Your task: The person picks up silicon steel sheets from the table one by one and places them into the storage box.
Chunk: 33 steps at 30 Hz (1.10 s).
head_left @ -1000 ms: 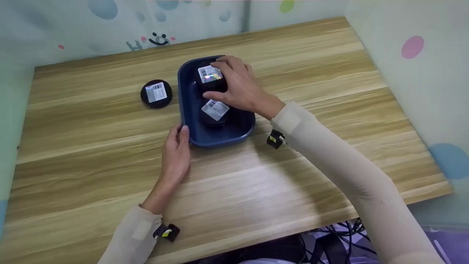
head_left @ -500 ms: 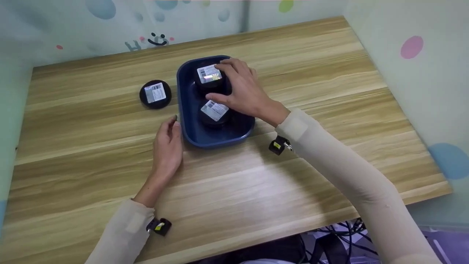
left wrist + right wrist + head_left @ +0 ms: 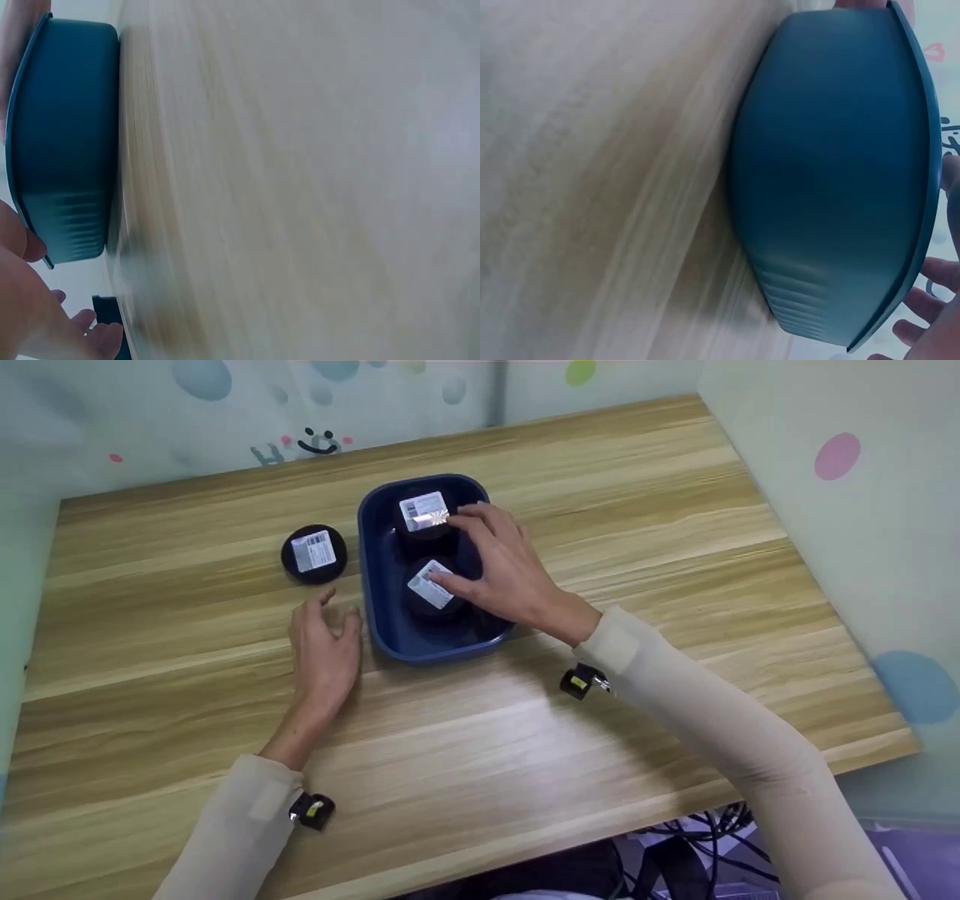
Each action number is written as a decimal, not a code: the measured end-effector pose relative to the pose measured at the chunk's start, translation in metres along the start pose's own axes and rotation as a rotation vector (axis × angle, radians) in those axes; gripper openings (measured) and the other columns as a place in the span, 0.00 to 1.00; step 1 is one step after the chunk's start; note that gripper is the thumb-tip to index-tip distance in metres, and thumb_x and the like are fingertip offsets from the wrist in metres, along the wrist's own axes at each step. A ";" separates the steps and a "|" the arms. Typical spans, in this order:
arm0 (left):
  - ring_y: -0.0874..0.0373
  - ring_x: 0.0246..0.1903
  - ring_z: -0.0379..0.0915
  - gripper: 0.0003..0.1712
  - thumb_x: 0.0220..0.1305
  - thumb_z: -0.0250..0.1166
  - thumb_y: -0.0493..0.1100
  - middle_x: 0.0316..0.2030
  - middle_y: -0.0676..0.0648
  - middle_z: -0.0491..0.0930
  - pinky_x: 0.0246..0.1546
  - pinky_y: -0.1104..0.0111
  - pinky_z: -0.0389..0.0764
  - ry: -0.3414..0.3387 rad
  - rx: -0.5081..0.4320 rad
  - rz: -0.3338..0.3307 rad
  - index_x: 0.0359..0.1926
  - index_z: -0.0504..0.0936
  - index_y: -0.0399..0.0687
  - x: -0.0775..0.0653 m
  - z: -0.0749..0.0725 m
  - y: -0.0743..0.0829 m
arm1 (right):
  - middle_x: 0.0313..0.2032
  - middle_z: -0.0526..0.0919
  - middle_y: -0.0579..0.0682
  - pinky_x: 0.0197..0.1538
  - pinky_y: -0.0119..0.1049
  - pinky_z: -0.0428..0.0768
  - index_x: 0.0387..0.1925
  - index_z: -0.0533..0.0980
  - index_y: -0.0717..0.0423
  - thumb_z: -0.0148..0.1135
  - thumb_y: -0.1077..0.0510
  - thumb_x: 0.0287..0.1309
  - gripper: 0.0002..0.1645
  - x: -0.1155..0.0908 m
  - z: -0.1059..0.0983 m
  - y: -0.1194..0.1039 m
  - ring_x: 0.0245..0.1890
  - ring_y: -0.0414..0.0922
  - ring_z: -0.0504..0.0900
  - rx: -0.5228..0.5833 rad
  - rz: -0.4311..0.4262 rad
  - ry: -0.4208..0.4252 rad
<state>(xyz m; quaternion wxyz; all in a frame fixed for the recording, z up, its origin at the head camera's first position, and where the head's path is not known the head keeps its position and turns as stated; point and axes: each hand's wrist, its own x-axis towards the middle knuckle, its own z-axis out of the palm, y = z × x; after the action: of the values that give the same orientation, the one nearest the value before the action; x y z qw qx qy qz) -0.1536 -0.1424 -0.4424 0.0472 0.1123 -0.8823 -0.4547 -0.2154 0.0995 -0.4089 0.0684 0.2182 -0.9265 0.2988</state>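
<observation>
A deep blue plastic tub (image 3: 420, 658) stands on the table with two round black objects inside, the far one (image 3: 411, 540) and the near one (image 3: 429, 611), each with a white barcode label on top. My right hand (image 3: 510, 570) is over the tub's right side, fingers spread and slightly bent above the near object and beside the far one, gripping nothing. A third round black object (image 3: 313, 574) lies on the table left of the tub. Just short of it is my left hand (image 3: 324, 649), fingers loosely bent and holding nothing. The tub's outer wall (image 3: 64, 127) fills the left wrist view's edge.
The wood-grain table (image 3: 487, 750) reaches back to a patterned wall (image 3: 420, 405), with another wall (image 3: 795, 525) at the right. Black cables (image 3: 712, 832) hang below the front edge. A small black camera sits on each wrist (image 3: 311, 810).
My left hand has left the tub's near left corner and moved left and away from me, toward the loose black object. My right hand has drawn back slightly toward me from the far object.
</observation>
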 end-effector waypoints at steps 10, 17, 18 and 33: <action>0.43 0.70 0.57 0.42 0.67 0.63 0.47 0.70 0.34 0.61 0.74 0.55 0.58 -0.042 0.087 -0.047 0.76 0.56 0.41 0.022 -0.011 0.000 | 0.69 0.67 0.57 0.70 0.51 0.61 0.67 0.69 0.58 0.69 0.39 0.58 0.43 -0.016 0.000 -0.005 0.71 0.53 0.63 0.026 -0.031 0.046; 0.45 0.66 0.60 0.47 0.65 0.65 0.47 0.67 0.34 0.61 0.72 0.56 0.63 -0.037 0.119 -0.066 0.78 0.52 0.44 0.036 -0.015 0.000 | 0.69 0.67 0.57 0.69 0.50 0.61 0.66 0.70 0.58 0.70 0.41 0.57 0.41 -0.026 0.002 -0.012 0.71 0.52 0.63 0.052 -0.025 0.063; 0.45 0.66 0.60 0.47 0.65 0.65 0.47 0.67 0.34 0.61 0.72 0.56 0.62 -0.036 0.124 -0.066 0.78 0.52 0.45 0.037 -0.015 -0.001 | 0.69 0.67 0.57 0.69 0.50 0.61 0.66 0.71 0.58 0.70 0.41 0.57 0.41 -0.027 0.002 -0.013 0.71 0.52 0.63 0.054 -0.025 0.064; 0.45 0.69 0.57 0.53 0.60 0.70 0.47 0.70 0.36 0.57 0.74 0.56 0.60 -0.006 0.163 -0.075 0.79 0.49 0.48 0.059 -0.016 -0.002 | 0.66 0.71 0.57 0.75 0.50 0.57 0.61 0.74 0.58 0.68 0.43 0.59 0.35 -0.048 0.004 -0.024 0.73 0.57 0.61 0.066 -0.018 0.142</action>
<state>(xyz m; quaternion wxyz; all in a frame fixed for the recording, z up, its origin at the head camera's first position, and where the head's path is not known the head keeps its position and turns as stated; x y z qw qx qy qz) -0.2076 -0.1703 -0.4363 0.0185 0.1475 -0.9116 -0.3832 -0.1622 0.0971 -0.4124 0.1294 0.2071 -0.9069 0.3433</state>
